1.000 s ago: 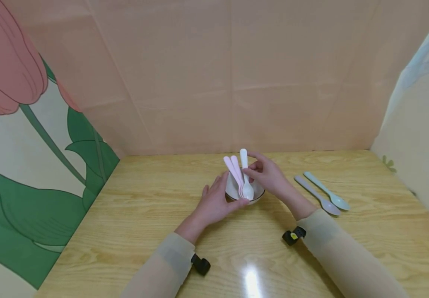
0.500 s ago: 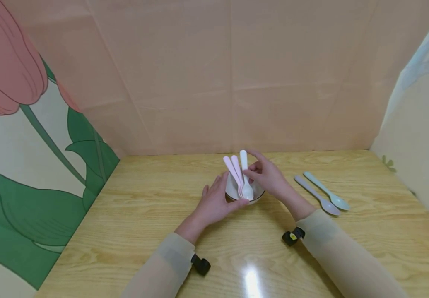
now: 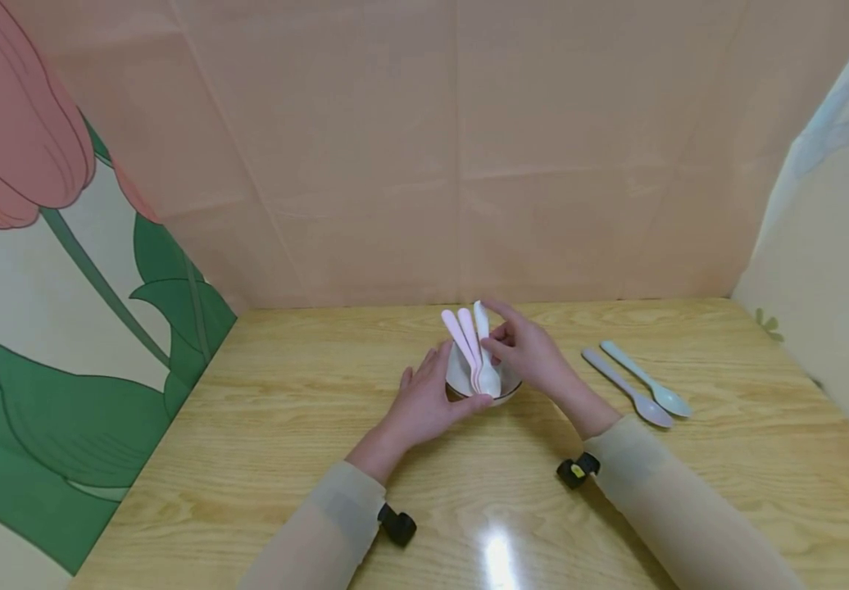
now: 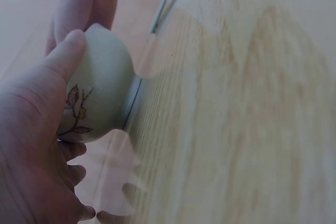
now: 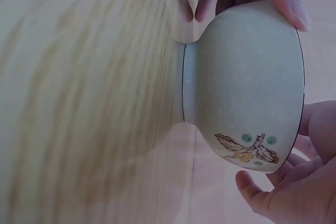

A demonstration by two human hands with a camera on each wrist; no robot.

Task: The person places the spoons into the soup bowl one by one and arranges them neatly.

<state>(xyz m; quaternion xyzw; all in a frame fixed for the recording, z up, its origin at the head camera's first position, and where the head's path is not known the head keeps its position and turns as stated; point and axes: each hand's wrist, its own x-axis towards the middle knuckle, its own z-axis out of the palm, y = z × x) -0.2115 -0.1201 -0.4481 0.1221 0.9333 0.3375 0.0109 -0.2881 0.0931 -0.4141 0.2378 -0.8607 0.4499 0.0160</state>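
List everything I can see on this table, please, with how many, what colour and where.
bowl: one, white with a leaf motif, middle of the table.
spoons in the bowl: three, two pink and one white, handles leaning toward the back wall.
spoons on the table: two, one lilac and one pale blue, side by side to the right of the bowl.
table: one, light wood.
left hand: holds the bowl's side.
right hand: fingers pinch the white spoon.
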